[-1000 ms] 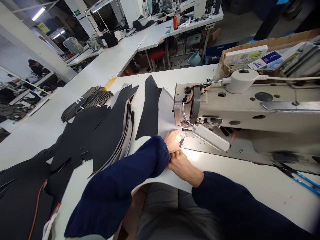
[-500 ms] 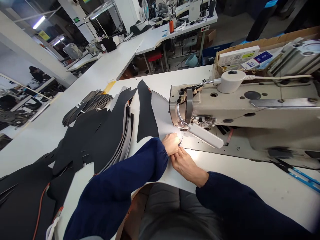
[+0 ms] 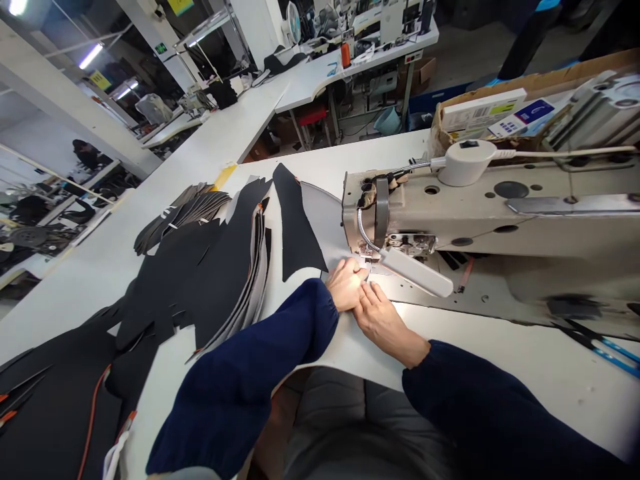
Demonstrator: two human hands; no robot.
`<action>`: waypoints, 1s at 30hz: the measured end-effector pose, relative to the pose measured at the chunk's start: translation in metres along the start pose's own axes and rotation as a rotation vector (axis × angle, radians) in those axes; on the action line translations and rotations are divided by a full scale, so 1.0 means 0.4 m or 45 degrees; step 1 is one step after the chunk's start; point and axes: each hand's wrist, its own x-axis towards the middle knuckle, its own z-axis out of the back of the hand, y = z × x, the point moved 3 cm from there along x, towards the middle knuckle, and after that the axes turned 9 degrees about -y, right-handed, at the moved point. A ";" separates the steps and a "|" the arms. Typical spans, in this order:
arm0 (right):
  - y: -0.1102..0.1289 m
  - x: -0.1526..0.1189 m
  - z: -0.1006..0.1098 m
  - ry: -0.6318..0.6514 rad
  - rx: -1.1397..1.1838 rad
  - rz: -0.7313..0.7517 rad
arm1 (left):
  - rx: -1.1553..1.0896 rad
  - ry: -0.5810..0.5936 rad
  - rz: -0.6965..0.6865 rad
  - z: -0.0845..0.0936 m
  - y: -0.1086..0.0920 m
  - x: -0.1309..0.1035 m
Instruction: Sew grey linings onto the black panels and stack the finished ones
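A grey fabric panel [image 3: 323, 217] with a black piece [image 3: 296, 230] along its left side runs toward the needle area of a sewing machine [image 3: 470, 213]. My left hand [image 3: 346, 285] is closed at the panel's near edge, just in front of the presser foot. Touching it, my right hand [image 3: 381, 320] has its fingers together at the same edge. Both hands largely cover the bit of fabric between them. A white lamp [image 3: 417, 272] hangs from a flexible metal neck right of the needle.
Stacks of black cut fabric [image 3: 175, 280] spread over the table on the left, beside a fanned bundle [image 3: 187, 213]. Blue-handled scissors [image 3: 607, 350] lie at the right. Behind the machine stands a cardboard box [image 3: 435, 130] with small packages.
My right hand has moved slightly forward, closer to the needle, and its fingers lie straighter. The black piece's lower end has swung right, toward my left hand. The view has shifted a little.
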 end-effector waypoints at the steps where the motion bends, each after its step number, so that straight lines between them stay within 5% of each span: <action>1: -0.002 -0.002 -0.001 -0.009 -0.008 -0.003 | 0.016 -0.008 0.001 0.003 0.005 -0.015; 7: -0.012 0.005 0.011 -0.021 -0.065 -0.034 | 0.147 0.071 -0.091 -0.005 0.018 -0.071; 15: -0.061 -0.009 -0.010 -0.088 0.018 -0.151 | 0.216 -0.150 -0.228 -0.048 0.017 -0.031; 30: -0.100 -0.027 -0.024 -0.137 0.136 -0.137 | 0.192 -0.164 -0.198 -0.085 0.001 -0.024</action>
